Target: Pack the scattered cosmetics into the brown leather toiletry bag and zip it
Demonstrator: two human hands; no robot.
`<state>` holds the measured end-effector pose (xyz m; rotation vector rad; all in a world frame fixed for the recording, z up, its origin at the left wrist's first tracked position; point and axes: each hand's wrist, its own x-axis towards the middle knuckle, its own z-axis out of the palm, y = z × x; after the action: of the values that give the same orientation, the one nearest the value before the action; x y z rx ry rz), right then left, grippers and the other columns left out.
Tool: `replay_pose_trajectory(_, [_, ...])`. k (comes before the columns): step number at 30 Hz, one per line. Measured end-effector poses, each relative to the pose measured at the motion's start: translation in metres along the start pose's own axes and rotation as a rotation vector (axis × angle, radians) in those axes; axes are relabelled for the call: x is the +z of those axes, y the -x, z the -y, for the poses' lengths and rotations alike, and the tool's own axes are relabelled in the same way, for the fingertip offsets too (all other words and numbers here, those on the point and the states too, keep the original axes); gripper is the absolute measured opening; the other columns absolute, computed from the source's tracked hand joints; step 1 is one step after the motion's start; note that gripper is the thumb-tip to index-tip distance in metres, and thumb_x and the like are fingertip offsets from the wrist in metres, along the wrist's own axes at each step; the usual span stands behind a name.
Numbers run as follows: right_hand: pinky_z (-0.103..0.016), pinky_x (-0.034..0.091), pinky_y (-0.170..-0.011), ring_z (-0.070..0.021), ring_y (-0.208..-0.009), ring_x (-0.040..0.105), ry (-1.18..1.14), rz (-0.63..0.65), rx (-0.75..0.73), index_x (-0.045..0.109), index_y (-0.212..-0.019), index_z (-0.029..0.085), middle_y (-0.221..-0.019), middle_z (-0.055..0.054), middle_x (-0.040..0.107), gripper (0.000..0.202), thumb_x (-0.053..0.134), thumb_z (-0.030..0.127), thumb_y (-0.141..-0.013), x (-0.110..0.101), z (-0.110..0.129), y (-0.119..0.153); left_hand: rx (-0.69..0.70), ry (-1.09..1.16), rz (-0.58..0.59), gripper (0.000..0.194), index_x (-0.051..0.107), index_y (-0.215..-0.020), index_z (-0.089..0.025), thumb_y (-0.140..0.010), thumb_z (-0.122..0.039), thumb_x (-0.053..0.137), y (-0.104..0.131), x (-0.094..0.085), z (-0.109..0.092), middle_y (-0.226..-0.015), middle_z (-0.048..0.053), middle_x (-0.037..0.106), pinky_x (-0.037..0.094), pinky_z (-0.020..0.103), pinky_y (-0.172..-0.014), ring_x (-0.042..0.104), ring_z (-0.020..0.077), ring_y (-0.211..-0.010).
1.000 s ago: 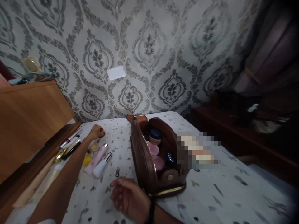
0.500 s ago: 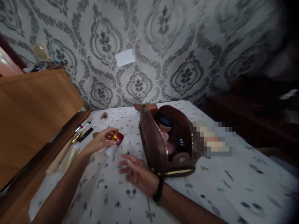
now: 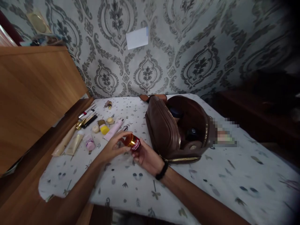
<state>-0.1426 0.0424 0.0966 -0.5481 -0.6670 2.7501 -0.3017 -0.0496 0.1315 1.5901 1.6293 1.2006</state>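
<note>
Both hands meet on a small red jar with a gold lid (image 3: 132,142), held tilted above the cloth. The fingers of my left hand (image 3: 114,147) pinch its gold lid end. My right hand (image 3: 150,159), with a black band at the wrist, grips the red body from the other side. Just right of the hands stands an unzipped brown bag (image 3: 161,126). Inside it sit a dark-lidded jar (image 3: 176,112) and a black item (image 3: 191,133). Beyond my left hand lies a pink tube (image 3: 114,129).
Left of the hands are a yellow item (image 3: 104,129), a pink-capped bottle (image 3: 89,143), a beige tube (image 3: 74,143) and several slim cosmetics (image 3: 90,121). A wooden panel (image 3: 42,103) rises at the left. The patterned cloth (image 3: 126,193) ends at a front edge.
My left hand has brought the red jar right and nearer, and my right hand has closed on it too. The small items behind my left hand now show. The camera view has shifted.
</note>
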Motion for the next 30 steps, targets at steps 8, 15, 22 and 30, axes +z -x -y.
replay_pose_trajectory(8, [-0.016,0.04,-0.043,-0.0074,-0.047,0.054,0.05,0.051,0.081,0.065,-0.09,0.015,-0.064,-0.001,0.064,0.046,0.048,0.057,-0.093,-0.008,0.002,0.0,0.19,-0.173,0.063,0.055,0.041,-0.143,-0.023,-0.092,-0.04,0.055,0.008,0.007,-0.008,-0.124,0.01,0.056,0.043,0.039,-0.096,0.053,0.0246,-0.11])
replay_pose_trajectory(15, [-0.016,0.047,-0.048,-0.0081,-0.052,0.06,0.073,0.035,0.024,0.066,-0.089,0.014,-0.071,-0.003,0.067,0.033,0.052,0.044,-0.095,-0.006,0.002,0.001,0.299,-0.37,0.03,0.046,0.043,-0.137,-0.02,-0.095,-0.036,0.051,0.011,0.01,-0.008,-0.115,0.01,0.058,0.045,0.034,-0.088,0.054,0.0219,-0.101])
replay_pose_trajectory(22, [-0.016,0.05,-0.051,-0.0078,-0.053,0.06,0.042,0.051,0.035,0.065,-0.088,0.013,-0.071,-0.003,0.067,0.033,0.059,0.045,-0.091,-0.009,0.001,0.002,0.249,-0.482,-0.014,0.046,0.046,-0.133,-0.019,-0.094,-0.043,0.051,0.014,0.015,-0.013,-0.108,0.009,0.057,0.047,0.032,-0.083,0.056,0.02,-0.091])
replay_pose_trajectory(30, [-0.018,0.049,-0.049,-0.0086,-0.05,0.06,0.062,0.093,0.043,0.065,-0.088,0.012,-0.069,-0.004,0.068,0.036,0.056,0.046,-0.092,-0.009,0.001,0.002,0.277,-0.538,-0.012,0.044,0.044,-0.132,-0.019,-0.094,-0.04,0.052,0.015,0.015,-0.012,-0.111,0.009,0.056,0.047,0.033,-0.085,0.055,0.0211,-0.096])
